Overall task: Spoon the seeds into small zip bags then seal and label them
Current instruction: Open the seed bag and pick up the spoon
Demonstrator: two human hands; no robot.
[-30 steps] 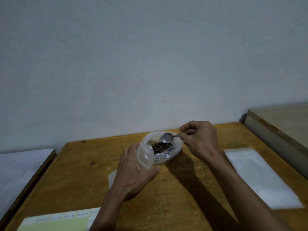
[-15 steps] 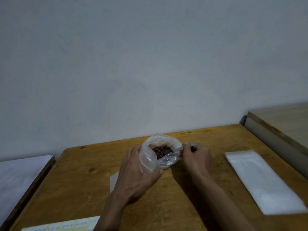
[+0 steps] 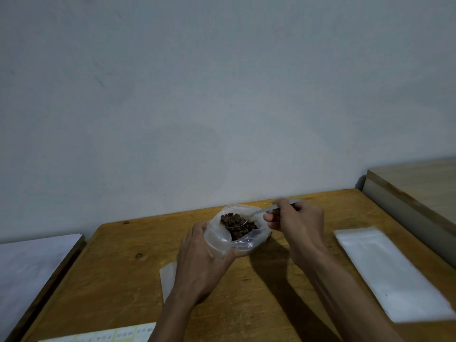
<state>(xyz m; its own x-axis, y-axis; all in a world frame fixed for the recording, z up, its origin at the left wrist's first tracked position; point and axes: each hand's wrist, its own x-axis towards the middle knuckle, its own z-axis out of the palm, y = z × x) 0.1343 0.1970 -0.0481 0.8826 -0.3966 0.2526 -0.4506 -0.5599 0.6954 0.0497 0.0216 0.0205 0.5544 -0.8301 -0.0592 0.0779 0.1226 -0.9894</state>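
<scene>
Right hand [image 3: 296, 222] gripped spoon [image 3: 269, 209], bowl buried in seeds [image 3: 237, 224]; left hand [image 3: 202, 262] held bag [image 3: 240, 228] open. Risk: floppy rim collapsing, seeds spilling onto table [image 3: 118, 267].

seeds [image 3: 237, 224] in bag [image 3: 243, 243] mid-table [image 3: 118, 275] | pouch stack [image 3: 392, 275] right | label sheet [image 3: 108, 336] near-left (front edge)

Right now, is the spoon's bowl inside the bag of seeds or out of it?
Inside. The spoon runs from the right hand down through the open mouth of the seed bag, its bowl among the brown seeds.
</scene>
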